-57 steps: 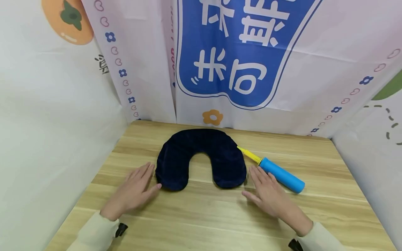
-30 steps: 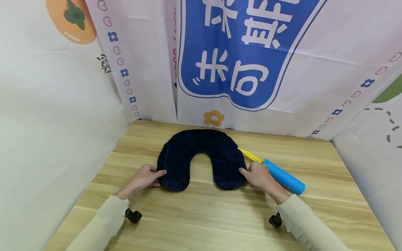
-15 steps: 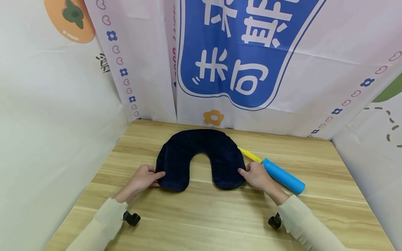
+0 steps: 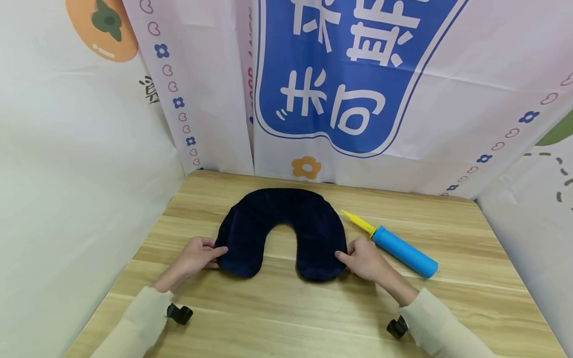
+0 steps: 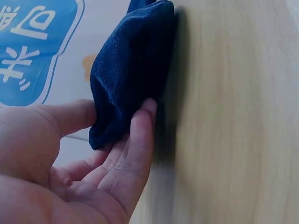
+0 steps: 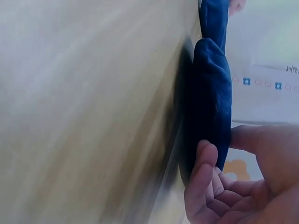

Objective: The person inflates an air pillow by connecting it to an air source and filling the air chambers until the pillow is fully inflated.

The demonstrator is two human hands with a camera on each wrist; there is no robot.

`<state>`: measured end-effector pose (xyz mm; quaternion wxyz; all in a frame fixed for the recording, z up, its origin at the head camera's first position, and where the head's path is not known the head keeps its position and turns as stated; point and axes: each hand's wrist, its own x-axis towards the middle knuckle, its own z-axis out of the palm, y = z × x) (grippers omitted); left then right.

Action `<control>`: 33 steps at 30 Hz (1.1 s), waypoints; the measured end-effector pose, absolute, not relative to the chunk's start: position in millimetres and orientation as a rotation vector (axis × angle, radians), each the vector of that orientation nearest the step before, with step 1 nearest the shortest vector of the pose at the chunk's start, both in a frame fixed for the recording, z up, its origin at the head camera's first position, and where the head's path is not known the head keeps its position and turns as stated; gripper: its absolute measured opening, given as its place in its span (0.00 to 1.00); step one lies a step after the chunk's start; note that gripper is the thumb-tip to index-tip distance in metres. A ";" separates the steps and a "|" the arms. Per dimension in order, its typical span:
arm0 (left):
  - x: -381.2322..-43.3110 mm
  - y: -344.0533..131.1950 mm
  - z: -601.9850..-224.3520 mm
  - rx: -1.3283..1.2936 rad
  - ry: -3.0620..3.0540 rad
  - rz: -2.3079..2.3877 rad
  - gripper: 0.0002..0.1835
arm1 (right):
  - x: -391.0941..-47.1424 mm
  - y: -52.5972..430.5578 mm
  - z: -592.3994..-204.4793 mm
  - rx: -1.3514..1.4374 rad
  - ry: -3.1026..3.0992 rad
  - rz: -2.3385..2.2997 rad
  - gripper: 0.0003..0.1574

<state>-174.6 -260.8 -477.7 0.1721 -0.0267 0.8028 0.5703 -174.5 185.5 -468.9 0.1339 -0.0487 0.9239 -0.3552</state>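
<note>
A dark navy U-shaped neck pillow (image 4: 282, 206) lies at the middle of the table with its two ends toward the person. My left hand (image 4: 195, 257) pinches the outer edge of the left end, thumb on top and fingers beneath. On the other side my right hand (image 4: 364, 258) pinches the right end in the same way. The left wrist view shows the soft cloth of the pillow (image 5: 133, 70) between thumb and fingers. In the right wrist view the pillow (image 6: 210, 93) is likewise held between the right thumb and fingers.
Just beyond the right hand lies a blue hand pump (image 4: 405, 251) with a yellow nozzle (image 4: 358, 221). The wooden table (image 4: 268, 318) meets a printed cloth backdrop (image 4: 215, 99) at the back, with white cloth on both sides.
Both hands, flat beside the pillow at first, took hold of its ends. The pillow has since moved slightly toward the person and left, leaving a gap to the pump's nozzle.
</note>
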 end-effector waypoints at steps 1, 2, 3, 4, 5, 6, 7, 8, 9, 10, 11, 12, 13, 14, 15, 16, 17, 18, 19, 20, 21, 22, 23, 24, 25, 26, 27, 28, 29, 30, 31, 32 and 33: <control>-175.2 -262.4 -476.9 -0.072 2.286 1.612 0.10 | -171.4 184.5 -468.2 -0.164 2.677 -1.031 0.30; -176.0 -264.1 -476.2 -0.075 2.296 1.605 0.10 | -168.1 183.5 -467.7 -0.184 2.672 -1.034 0.29; -176.7 -266.2 -475.3 -0.078 2.307 1.599 0.10 | -164.4 182.0 -466.8 -0.204 2.669 -1.031 0.29; -177.5 -268.5 -474.6 -0.072 2.318 1.592 0.11 | -160.8 180.4 -466.3 -0.221 2.663 -1.026 0.29; -178.6 -270.8 -473.8 -0.071 2.328 1.590 0.11 | -157.0 178.5 -465.3 -0.235 2.655 -1.027 0.28; -179.8 -273.1 -473.1 -0.071 2.339 1.585 0.12 | -153.3 176.5 -464.4 -0.248 2.649 -1.022 0.27; -181.1 -275.5 -472.4 -0.070 2.348 1.584 0.12 | -149.6 174.5 -463.7 -0.262 2.641 -1.016 0.26; -182.4 -277.8 -471.5 -0.068 2.359 1.586 0.13 | -146.2 172.4 -463.0 -0.278 2.633 -1.010 0.26; -183.8 -279.9 -470.8 -0.070 2.367 1.589 0.14 | -143.1 170.2 -462.5 -0.296 2.627 -0.999 0.25; -185.2 -282.0 -470.3 -0.075 2.373 1.594 0.15 | -140.4 168.3 -462.2 -0.313 2.620 -0.992 0.25; -186.3 -283.8 -469.8 -0.081 2.378 1.596 0.15 | -138.1 166.5 -461.9 -0.334 2.615 -0.986 0.25; -187.1 -285.4 -469.6 -0.087 2.381 1.595 0.16 | -136.4 165.2 -461.9 -0.356 2.614 -0.972 0.26; -187.5 -287.4 -469.5 -0.092 2.383 1.587 0.16 | -135.2 164.5 -461.9 -0.371 2.610 -0.956 0.28; -187.4 -288.5 -469.7 -0.109 2.383 1.578 0.15 | -134.7 164.4 -461.9 -0.383 2.608 -0.937 0.29; -186.6 -289.6 -470.1 -0.125 2.377 1.562 0.15 | -134.8 164.9 -461.6 -0.391 2.601 -0.922 0.31; -185.0 -290.4 -470.6 -0.143 2.366 1.546 0.14 | -135.5 166.1 -461.0 -0.394 2.596 -0.907 0.33; -182.8 -291.0 -470.9 -0.156 2.354 1.528 0.14 | -137.1 167.7 -460.4 -0.392 2.596 -0.898 0.34; -180.1 -291.6 -471.6 -0.173 2.341 1.512 0.15 | -139.5 169.6 -459.5 -0.386 2.597 -0.891 0.35; -176.8 -292.1 -472.3 -0.179 2.328 1.497 0.17 | -142.5 171.9 -458.2 -0.373 2.594 -0.890 0.36; -173.3 -291.8 -472.8 -0.195 2.315 1.491 0.18 | -146.1 174.3 -457.0 -0.358 2.596 -0.896 0.37; -169.7 -291.8 -473.3 -0.201 2.302 1.486 0.21 | -150.5 176.7 -455.8 -0.340 2.603 -0.906 0.36; -165.9 -291.5 -473.8 -0.204 2.292 1.484 0.23 | -155.2 179.2 -454.7 -0.315 2.610 -0.919 0.35; -162.6 -291.1 -474.2 -0.199 2.285 1.482 0.25 | -160.4 181.5 -453.6 -0.295 2.620 -0.936 0.33; -159.7 -290.3 -475.0 -0.194 2.281 1.483 0.27 | -165.8 183.7 -453.1 -0.274 2.634 -0.946 0.31; -157.0 -289.0 -475.6 -0.184 2.279 1.484 0.27 | -171.0 185.7 -452.7 -0.253 2.643 -0.958 0.29; -154.7 -286.9 -475.7 -0.181 2.276 1.487 0.27 | -176.3 187.4 -453.0 -0.231 2.650 -0.969 0.27; -152.8 -284.8 -476.1 -0.169 2.275 1.493 0.26 | -181.1 188.8 -453.2 -0.214 2.654 -0.980 0.25; -151.2 -282.3 -476.0 -0.160 2.274 1.500 0.25 | -185.9 189.9 -454.2 -0.195 2.653 -0.990 0.24; -150.1 -279.9 -475.7 -0.152 2.272 1.509 0.23 | -190.3 190.6 -455.8 -0.184 2.657 -0.999 0.23; -149.3 -277.6 -475.3 -0.150 2.268 1.520 0.22 | -194.1 190.8 -457.8 -0.168 2.657 -1.005 0.23; -148.6 -275.9 -474.9 -0.146 2.264 1.531 0.21 | -197.3 190.5 -459.5 -0.160 2.652 -1.009 0.23; -148.3 -274.7 -474.5 -0.146 2.257 1.544 0.20 | -200.1 189.8 -461.6 -0.151 2.646 -1.018 0.22; -148.5 -274.1 -474.6 -0.146 2.250 1.556 0.19 | -202.4 188.7 -463.5 -0.147 2.641 -1.024 0.22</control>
